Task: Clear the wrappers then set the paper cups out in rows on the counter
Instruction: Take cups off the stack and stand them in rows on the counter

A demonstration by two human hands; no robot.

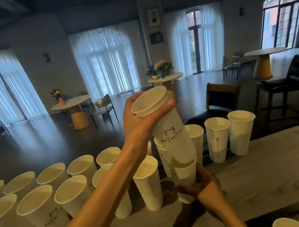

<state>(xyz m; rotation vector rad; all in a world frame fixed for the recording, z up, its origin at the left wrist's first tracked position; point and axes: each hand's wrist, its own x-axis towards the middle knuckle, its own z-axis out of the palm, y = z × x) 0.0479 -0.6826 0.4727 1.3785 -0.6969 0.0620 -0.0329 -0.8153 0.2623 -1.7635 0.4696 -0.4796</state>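
Note:
My left hand [140, 122] grips the rim end of a short nested stack of white paper cups [173, 137], tilted to the left above the counter [268, 173]. The stack's bottom end sits inside one separate cup [185, 181], and my right hand [202, 182] holds that cup near its base on the counter. Several white paper cups [41, 211] stand upright in two rows across the left of the counter. Three more cups [241, 133] stand along the far edge on the right. No wrappers are in sight.
Another cup's rim [287, 223] shows at the bottom right corner. Behind the counter stand two dark bar chairs [220, 101]. Farther back are round tables [72, 105] with flowers, chairs and curtained windows. The counter's right part is bare marble.

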